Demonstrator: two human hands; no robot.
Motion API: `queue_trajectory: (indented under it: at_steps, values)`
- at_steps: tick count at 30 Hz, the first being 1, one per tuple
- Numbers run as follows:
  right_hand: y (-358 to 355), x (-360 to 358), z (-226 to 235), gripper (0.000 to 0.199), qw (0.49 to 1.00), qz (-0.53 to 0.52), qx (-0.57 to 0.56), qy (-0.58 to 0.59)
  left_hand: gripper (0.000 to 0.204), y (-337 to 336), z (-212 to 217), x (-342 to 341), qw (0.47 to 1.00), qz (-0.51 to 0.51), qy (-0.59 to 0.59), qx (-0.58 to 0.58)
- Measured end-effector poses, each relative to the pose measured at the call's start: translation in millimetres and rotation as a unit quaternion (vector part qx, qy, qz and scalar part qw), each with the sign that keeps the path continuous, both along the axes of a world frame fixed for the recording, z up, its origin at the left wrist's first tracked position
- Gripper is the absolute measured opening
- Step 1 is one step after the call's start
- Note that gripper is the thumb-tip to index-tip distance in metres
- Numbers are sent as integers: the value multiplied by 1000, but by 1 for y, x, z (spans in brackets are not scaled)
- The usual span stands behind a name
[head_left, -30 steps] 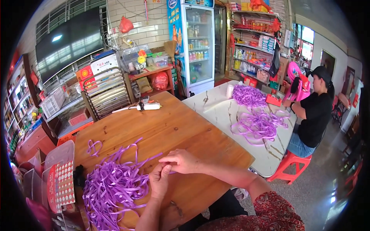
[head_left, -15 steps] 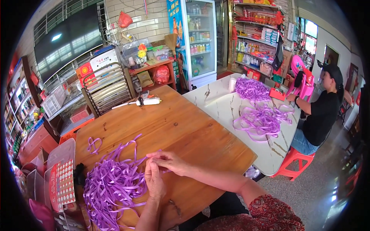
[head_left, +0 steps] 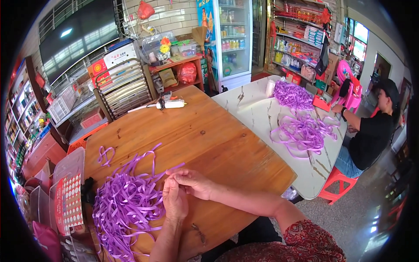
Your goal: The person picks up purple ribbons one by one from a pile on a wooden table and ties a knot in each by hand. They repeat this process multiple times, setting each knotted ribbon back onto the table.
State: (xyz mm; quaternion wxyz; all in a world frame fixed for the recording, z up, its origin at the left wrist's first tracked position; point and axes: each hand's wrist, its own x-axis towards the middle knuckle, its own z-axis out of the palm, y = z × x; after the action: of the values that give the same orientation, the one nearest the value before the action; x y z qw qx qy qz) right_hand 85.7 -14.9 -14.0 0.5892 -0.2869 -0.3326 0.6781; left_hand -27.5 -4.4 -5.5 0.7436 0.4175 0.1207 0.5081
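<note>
Both hands meet over a wooden table (head_left: 209, 135); the left hand (head_left: 173, 201) and right hand (head_left: 194, 182) pinch a purple ribbon strip (head_left: 172, 168) between fingertips, beside a ribbon pile (head_left: 124, 205).

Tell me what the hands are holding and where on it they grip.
Both the left hand and right hand pinch one purple ribbon strip between the fingertips, near its end; the rest trails into the ribbon pile.

red patterned short sleeve (head_left: 301, 244), dark trousers (head_left: 257, 231)
</note>
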Motion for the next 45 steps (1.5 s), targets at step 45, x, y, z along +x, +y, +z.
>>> queue_trajectory:
  at_steps: [45]
  values:
    - [-14,8,17,27,983,-80,28,-161,17,-18,-20,14,990,5,12,-138]
